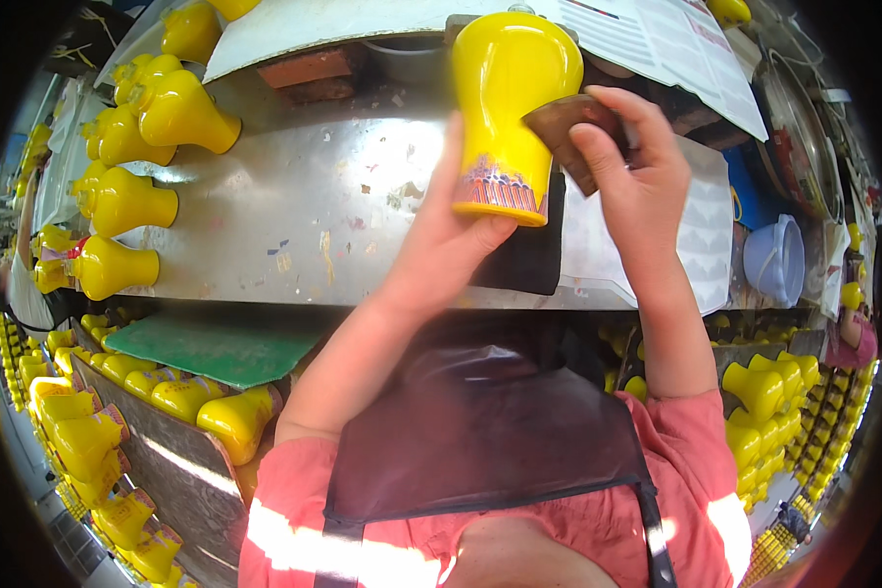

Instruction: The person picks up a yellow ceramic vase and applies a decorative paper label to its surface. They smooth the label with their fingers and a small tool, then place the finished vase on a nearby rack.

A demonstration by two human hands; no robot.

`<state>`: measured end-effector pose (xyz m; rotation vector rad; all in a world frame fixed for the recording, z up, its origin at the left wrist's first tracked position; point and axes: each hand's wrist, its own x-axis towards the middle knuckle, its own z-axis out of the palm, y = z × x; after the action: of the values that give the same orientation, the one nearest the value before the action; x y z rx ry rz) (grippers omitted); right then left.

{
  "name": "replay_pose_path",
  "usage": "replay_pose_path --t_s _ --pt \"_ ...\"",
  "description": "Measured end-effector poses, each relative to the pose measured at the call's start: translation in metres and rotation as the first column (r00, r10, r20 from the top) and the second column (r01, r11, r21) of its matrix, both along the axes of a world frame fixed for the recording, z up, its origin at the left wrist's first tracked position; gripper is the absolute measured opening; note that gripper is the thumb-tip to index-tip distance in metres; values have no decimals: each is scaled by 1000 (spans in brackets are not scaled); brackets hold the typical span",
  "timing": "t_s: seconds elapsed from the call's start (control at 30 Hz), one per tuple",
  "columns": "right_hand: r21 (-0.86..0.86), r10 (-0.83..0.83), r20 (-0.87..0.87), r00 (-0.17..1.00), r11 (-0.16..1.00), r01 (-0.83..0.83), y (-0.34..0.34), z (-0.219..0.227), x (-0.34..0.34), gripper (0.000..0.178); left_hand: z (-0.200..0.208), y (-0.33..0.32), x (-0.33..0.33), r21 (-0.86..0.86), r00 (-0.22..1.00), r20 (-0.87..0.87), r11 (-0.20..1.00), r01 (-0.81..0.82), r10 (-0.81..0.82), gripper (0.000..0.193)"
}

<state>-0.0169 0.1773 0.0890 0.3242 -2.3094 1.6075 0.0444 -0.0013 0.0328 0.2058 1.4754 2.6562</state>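
Note:
A glossy yellow vase [512, 93] stands nearly upright over the metal table, with a blue and red patterned band round its lower end. My left hand [433, 245] grips it low down, thumb by the bottom rim and fingers along its left side, partly hidden behind it. In my right hand [647, 181] a flat brown scraper-like piece [570, 137] is pinched between thumb and fingers. Its pointed edge lies close to the vase's right side; whether it touches I cannot tell. Under the vase's base is a black cloth or pad [524, 257].
Several yellow vases [127, 201] lie along the table's left end. A printed white sheet [691, 230] and a pale blue bucket [774, 260] are at the right. Bricks [309, 73] prop a white board behind. Below left, a green board [220, 343] adjoins racks of more vases [235, 421].

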Motion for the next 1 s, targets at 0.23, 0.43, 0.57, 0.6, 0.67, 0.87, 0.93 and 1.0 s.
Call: replay_pose_path --t_s 0.23,0.43,0.57,0.6,0.67,0.87,0.93,1.0 --pt "312 289 -425 858 936 -161 7 -13 58 35 -4 -2 -3 -25 997 -75 999 29 -31 104" --pt "410 91 -264 960 912 26 17 -8 58 32 -3 1 -2 -265 999 -44 964 -25 14 103" --pt "435 323 -401 857 891 -133 14 -2 59 29 -10 4 -5 -434 985 -160 891 -132 69 99" --pt "439 221 -375 900 898 -38 13 -2 58 31 -12 5 -5 -478 980 -184 865 -153 71 98" --pt "460 118 -395 911 884 85 11 -4 58 36 -18 5 -6 -589 956 -278 770 -243 89 99" --pt "501 280 -530 800 865 30 8 -15 56 34 -29 8 -7 -688 817 -568 487 -538 100 101" --pt "561 244 -482 842 824 83 7 -16 59 31 -32 9 -6 -716 823 -560 445 -537 92 100" --pt "615 391 -455 800 788 -35 3 -18 64 29 -34 10 -8 -710 800 -596 417 -568 75 99"
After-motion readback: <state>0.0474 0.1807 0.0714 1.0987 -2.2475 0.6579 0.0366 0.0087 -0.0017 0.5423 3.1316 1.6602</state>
